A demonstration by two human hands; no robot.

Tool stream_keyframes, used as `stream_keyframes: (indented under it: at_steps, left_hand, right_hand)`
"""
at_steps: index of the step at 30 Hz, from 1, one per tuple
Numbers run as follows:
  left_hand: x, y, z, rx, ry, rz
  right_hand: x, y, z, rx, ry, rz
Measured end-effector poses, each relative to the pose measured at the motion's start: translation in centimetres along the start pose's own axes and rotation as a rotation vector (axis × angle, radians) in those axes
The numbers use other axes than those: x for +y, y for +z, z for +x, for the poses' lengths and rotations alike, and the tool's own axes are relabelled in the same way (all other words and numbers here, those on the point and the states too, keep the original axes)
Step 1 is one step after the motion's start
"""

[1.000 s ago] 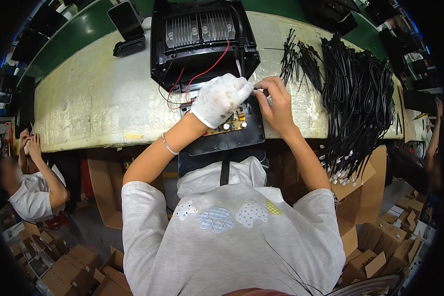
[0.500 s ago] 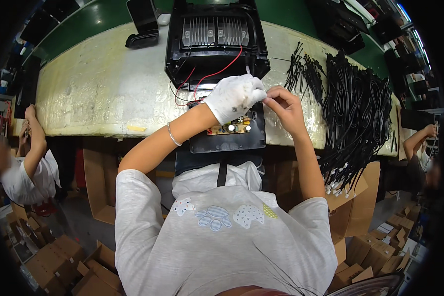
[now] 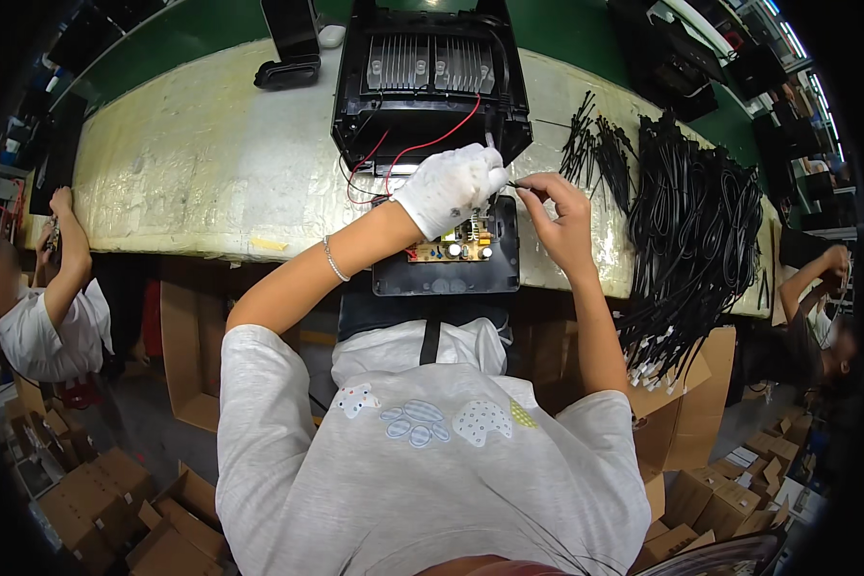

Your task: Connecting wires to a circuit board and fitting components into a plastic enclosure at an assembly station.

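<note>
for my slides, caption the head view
Bare right hand pinches a thin dark piece beside gloved left hand, circuit board below

The light gray T-shirt (image 3: 432,490) has spotty and checked patches (image 3: 482,422), the left hand (image 3: 449,190) wears a smudgy white glove (image 3: 432,200), and the bracelet (image 3: 333,259) looks silvery.

Room leftward over bench (image 3: 182,163); obstacles: housing (image 3: 422,120) ahead, cables (image 3: 686,221) rightward

I'm in an electronics assembly workshop: long surface (image 3: 182,178), bare circuit board (image 3: 468,249) and heaped black cables (image 3: 686,226) in front of me. Co-workers (image 3: 53,331) on both sides, cardboard cartons (image 3: 96,492) below.
</note>
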State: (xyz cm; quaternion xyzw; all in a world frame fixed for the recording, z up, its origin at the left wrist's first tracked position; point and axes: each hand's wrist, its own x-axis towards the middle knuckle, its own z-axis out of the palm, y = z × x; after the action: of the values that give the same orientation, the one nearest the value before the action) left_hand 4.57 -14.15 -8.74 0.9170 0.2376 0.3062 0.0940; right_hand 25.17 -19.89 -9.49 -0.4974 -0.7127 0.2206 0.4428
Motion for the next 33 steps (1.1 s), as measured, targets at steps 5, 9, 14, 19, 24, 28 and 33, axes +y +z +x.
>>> stream_keyframes:
  at_steps: [5, 9, 14, 19, 24, 28, 33]
  left_hand:
    - [0.8, 0.5, 0.2, -0.084, 0.014, 0.233]
    - [0.1, 1.3, 0.1, -0.073, 0.028, 0.169]
    - [0.3, 1.0, 0.7, 0.14, 0.115, -0.12]
    - [-1.8, 1.7, 1.0, -0.057, 0.179, -0.048]
    - [-2.0, 0.0, 1.0, -0.096, 0.122, 0.021]
    - [-1.3, 1.8, 0.5, -0.006, -0.447, -0.378]
    - [-0.6, 1.1, 2.7, -0.113, -0.776, -0.606]
  right_hand:
    - [-0.3, 1.0, -0.2, 0.05, -0.074, -0.062]
    - [0.2, 1.9, -0.1, 0.12, -0.213, -0.131]
    - [0.9, 0.8, -0.6, -0.033, 0.168, 0.252]
    - [0.4, 0.2, -0.1, -0.043, 0.194, 0.285]
    - [-1.1, -1.3, -0.1, 0.01, 0.062, -0.123]
    - [-0.2, -1.5, -0.1, 0.007, 0.035, -0.145]
    - [0.1, -1.4, 1.5, -0.278, 0.033, -0.17]
